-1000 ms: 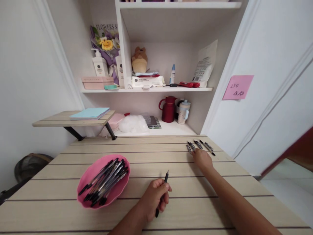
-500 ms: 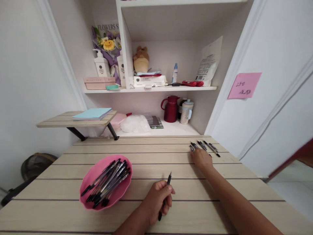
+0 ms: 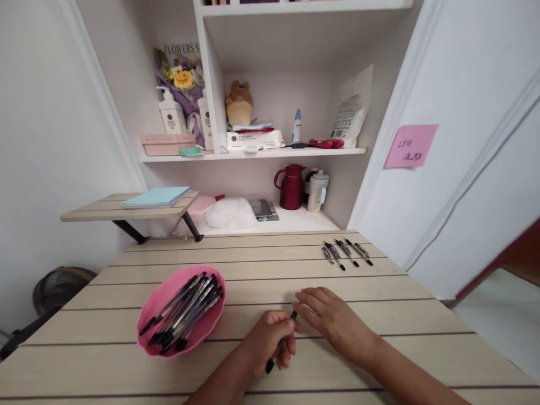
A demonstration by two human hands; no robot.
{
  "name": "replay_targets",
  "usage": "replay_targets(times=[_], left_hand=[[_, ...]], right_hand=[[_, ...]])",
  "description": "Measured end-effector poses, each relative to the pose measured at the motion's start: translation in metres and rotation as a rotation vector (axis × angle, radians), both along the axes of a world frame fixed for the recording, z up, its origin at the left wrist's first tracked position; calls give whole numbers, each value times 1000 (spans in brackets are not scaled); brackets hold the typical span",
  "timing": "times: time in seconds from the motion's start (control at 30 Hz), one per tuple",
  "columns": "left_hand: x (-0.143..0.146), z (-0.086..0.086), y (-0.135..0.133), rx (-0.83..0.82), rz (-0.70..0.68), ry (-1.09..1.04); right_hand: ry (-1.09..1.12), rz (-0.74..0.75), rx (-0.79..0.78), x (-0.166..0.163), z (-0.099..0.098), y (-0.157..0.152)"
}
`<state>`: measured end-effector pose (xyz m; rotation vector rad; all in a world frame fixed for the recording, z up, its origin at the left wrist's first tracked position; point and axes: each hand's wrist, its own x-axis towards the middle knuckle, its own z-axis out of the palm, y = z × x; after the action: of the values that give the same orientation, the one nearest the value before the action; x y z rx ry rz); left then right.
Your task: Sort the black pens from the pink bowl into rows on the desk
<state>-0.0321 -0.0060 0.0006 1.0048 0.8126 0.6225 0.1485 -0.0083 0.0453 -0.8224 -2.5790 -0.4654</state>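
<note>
My left hand (image 3: 272,343) is closed around a slim pen (image 3: 276,354) with a dark grip and a black end, held at a slant above the table. My right hand (image 3: 333,323) has its fingers bent over the pen's upper tip, its thumb hidden beneath. To the left stands a pink scalloped bowl (image 3: 147,306) holding several clear pens (image 3: 189,312) with black ends. Toward the back right of the table, small pen parts (image 3: 346,253) lie in a slanted row, short pieces beside longer black-ended ones.
The slatted wooden table (image 3: 236,382) meets a white shelf unit (image 3: 261,154) at the back. A small raised stand (image 3: 88,208) bears blue paper (image 3: 156,197). A red jug (image 3: 291,188) and a pale cup (image 3: 317,191) stand in the lower shelf. A pink note (image 3: 411,146) hangs on the right wall.
My right hand has come back from the row of pen parts to the tip of the pen in my left hand, uncovering the row. The view has shifted slightly.
</note>
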Motion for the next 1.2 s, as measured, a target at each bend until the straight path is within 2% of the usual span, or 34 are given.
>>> replay_targets(times=[0.13, 0.23, 0.33, 0.43, 0.5, 0.57, 0.67, 0.9, 1.2], left_hand=[[-5, 4, 4, -97, -100, -111], [-9, 8, 11, -268, -20, -293], [-11, 8, 17, -352, 105, -402], [-9, 5, 19, -371, 136, -395], [-8, 3, 19, -371, 137, -377], [-7, 2, 19, -366, 131, -370], [-6, 2, 19, -353, 119, -365], [-6, 3, 17, -325, 108, -357], [-5, 0, 17, -326, 107, -348]], right_hand=[[-28, -21, -8, 5, -7, -1], [22, -147, -46, 21, -19, 7], [187, -500, -106, 41, -32, 26], [317, -883, -271, 56, -40, 50], [320, -1051, -395, 61, -42, 66], [294, -1147, -483, 63, -42, 80], [286, -1206, -523, 63, -42, 94], [295, -1233, -521, 61, -45, 112], [249, -1118, -555, 94, -43, 93]])
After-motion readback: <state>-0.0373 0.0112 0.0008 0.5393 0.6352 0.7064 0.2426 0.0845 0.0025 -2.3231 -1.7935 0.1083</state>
